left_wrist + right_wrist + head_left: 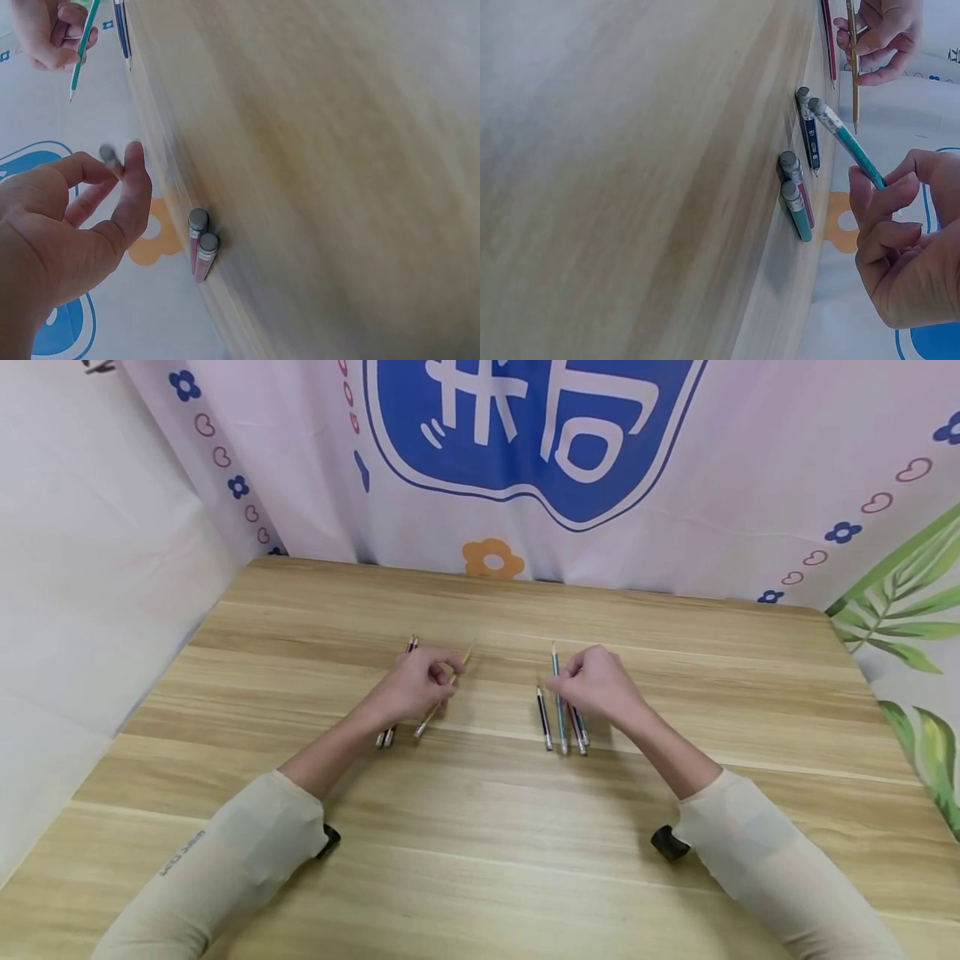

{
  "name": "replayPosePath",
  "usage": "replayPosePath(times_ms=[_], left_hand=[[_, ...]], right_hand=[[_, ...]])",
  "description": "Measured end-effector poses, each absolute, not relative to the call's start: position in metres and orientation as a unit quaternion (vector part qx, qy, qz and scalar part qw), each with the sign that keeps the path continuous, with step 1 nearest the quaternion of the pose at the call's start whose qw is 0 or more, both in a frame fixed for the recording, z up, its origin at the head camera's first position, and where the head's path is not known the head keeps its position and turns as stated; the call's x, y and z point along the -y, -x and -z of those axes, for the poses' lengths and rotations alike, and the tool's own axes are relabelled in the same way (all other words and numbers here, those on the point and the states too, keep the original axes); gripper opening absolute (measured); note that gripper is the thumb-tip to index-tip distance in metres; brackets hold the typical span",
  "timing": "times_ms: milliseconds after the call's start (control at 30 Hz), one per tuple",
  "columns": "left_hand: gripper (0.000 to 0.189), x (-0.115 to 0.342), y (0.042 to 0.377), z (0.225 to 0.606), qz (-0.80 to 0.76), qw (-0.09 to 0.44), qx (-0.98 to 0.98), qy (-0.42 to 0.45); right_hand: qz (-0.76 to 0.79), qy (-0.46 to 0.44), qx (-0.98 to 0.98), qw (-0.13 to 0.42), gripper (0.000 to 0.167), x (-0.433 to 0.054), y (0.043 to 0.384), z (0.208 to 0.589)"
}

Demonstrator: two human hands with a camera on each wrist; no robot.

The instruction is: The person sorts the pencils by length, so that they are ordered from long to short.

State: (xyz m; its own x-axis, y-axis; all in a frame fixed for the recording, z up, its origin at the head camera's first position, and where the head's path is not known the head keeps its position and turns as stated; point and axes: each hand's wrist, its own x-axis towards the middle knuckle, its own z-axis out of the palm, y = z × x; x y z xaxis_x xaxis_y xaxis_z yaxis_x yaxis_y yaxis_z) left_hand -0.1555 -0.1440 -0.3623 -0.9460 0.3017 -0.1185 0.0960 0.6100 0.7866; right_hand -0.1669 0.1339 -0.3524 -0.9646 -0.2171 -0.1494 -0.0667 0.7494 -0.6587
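Observation:
My left hand point(420, 685) pinches a yellow pencil point(428, 721) between thumb and fingers, its eraser end toward me and its tip pointing away to the right. Beside that hand, partly hidden under it, two dark red pencils point(201, 262) lie close together on the table. A teal pencil point(859, 155) is pinched by my right hand point(597, 683), held above the table with its eraser end low. Around the right hand lie a navy pencil point(810, 135), a red pencil point(802, 184) and another teal pencil point(800, 217), the last two side by side.
The wooden table point(480, 835) spreads under both arms. A printed cloth point(300, 452) with a blue emblem hangs along its far edge. White cloth point(97, 568) covers the left side, and a leaf print point(915, 602) is at the right.

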Motion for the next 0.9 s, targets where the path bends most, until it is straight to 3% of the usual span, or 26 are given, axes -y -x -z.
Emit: replayPosePath(times_ms=[300,900], left_hand=[[0.037,0.149,0.152,0.361,-0.437,0.133,-0.883,-0.103],[0.035,0.156,0.154,0.363,-0.441,0.072,-0.891,-0.082]], right_hand=[[0.354,0.08,-0.924,0.121,0.03,-0.132,0.163,0.351],[0.404,0.068,-0.901,0.139,0.014,-0.128,0.16,0.349]])
